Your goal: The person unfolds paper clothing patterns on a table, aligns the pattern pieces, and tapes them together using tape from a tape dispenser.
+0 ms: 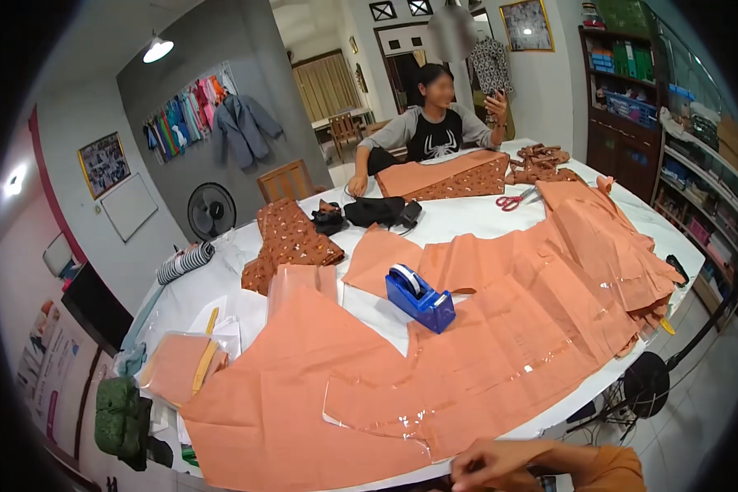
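Observation:
At the bottom edge of the head view, my right hand (485, 466) is beside the table's front edge, its fingers curled together; what they hold, if anything, is hidden. My left hand does not show. Nearest to my right hand lies a large orange fabric piece (303, 410), with clear pattern sheets and shiny tape strips over it. A blue tape dispenser (422, 302) stands upright on the orange fabric in the middle. More orange fabric (599, 262) is heaped to the right.
Across the white table (459, 217), a person (439, 123) sits holding a phone, beside folded brown patterned fabric (459, 180). Red scissors (512, 201), a black bundle (373, 211), a striped roll (186, 262) and a yellow ruler (205, 365) lie on the table. Shelves (697, 197) stand at right.

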Available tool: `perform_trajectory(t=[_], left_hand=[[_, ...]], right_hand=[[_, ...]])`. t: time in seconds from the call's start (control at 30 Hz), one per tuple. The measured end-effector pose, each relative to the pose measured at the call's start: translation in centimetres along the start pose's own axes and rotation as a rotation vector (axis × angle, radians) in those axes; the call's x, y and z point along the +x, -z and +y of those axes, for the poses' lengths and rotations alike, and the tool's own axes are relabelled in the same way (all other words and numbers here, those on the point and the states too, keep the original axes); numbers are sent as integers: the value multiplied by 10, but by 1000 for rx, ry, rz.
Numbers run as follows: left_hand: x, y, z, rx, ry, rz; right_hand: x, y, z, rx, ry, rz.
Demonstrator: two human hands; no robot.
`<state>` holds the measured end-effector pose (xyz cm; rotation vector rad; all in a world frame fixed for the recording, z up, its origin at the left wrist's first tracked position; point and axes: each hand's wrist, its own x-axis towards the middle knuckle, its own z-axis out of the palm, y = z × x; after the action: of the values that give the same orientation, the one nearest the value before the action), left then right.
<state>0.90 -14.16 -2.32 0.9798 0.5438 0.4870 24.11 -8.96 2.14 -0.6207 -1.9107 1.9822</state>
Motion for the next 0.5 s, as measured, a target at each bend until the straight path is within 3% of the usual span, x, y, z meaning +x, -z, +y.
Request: perform_trajectory(t=[0.07,0.17,0.3,0.33,0.4,0.5], left_hand=[[5,10,-13,-151,55,59],[14,22,-38,-487,141,174],[17,39,-76,-984,220,376],[13,43,-93,-1050,230,326],[4,77,-126,-898,220,-173],[-8,82,-110,-982,122,-302]], right_hand=[[-10,29,-33,-149,-12,187],[-5,79,-68,-94,-69,588],[26,150,-74,-152,111,918],[32,167,-72,-283,47,933],[46,190,-60,-336,-12,988],[63,198,-59,-261,-133,944]])
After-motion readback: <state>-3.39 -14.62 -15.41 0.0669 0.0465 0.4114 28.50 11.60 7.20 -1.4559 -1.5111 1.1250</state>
